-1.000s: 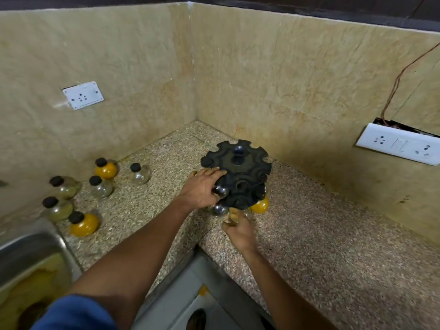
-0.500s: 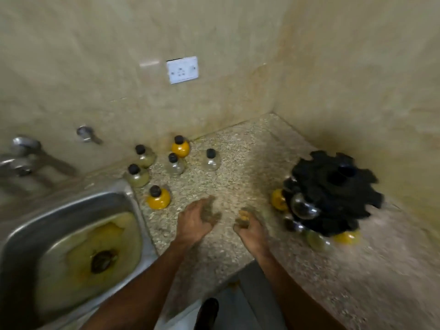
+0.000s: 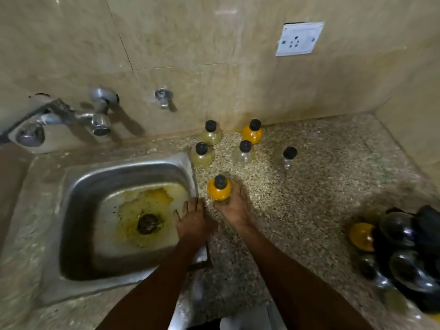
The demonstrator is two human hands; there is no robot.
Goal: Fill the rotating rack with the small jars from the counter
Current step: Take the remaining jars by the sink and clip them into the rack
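Several small round jars with black caps stand on the speckled counter near the back wall. The nearest one, a yellow jar (image 3: 219, 190), sits by the sink's corner, and my right hand (image 3: 234, 207) is wrapped around its near side. My left hand (image 3: 191, 221) lies flat over the sink's right rim, fingers apart, holding nothing. Further back stand another yellow jar (image 3: 252, 134), two greenish jars (image 3: 211, 136) (image 3: 202, 156) and two clear jars (image 3: 243, 154) (image 3: 287, 159). The black rotating rack (image 3: 414, 256), holding several jars, is at the right edge, blurred.
A steel sink (image 3: 78, 186) with a stained basin lies left of the jars. A tap (image 3: 95, 115) and a valve (image 3: 163, 97) jut from the tiled wall above it. A white socket (image 3: 299, 39) is on the wall. The counter's front edge runs under my forearms.
My view swung left from the rack toward the sink. Both hands left the rack and moved left; my right hand now grips the nearest yellow jar, my left rests at the sink rim.
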